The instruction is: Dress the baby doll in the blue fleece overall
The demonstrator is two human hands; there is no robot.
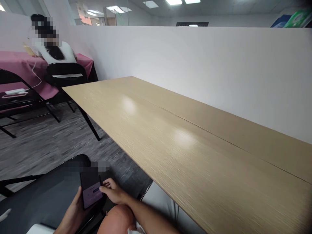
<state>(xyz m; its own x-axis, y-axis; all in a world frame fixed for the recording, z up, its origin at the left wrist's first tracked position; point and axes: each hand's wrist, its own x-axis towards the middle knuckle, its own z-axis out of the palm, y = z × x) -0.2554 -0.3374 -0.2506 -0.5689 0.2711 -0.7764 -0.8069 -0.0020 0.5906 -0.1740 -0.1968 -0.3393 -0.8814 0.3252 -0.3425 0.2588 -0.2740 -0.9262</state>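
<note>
A dark phone [92, 191] with a lit purple screen is held upright, tilted back, at the lower left, over the edge of a black chair. My left hand [74, 208] grips it from its left and lower side, the thumb along the edge. At the phone's right edge is my right hand [112, 191], its thumb touching the screen and its other fingers curled near the side. Part of the phone's upper area is blurred by pixelation.
A long wooden table [156, 130] runs from centre to right, against a white partition [195, 61]. A black chair [41, 198] stands beside my knee. Back left, a person [58, 52] sits at a pink-covered table [19, 65] near folding chairs [67, 70].
</note>
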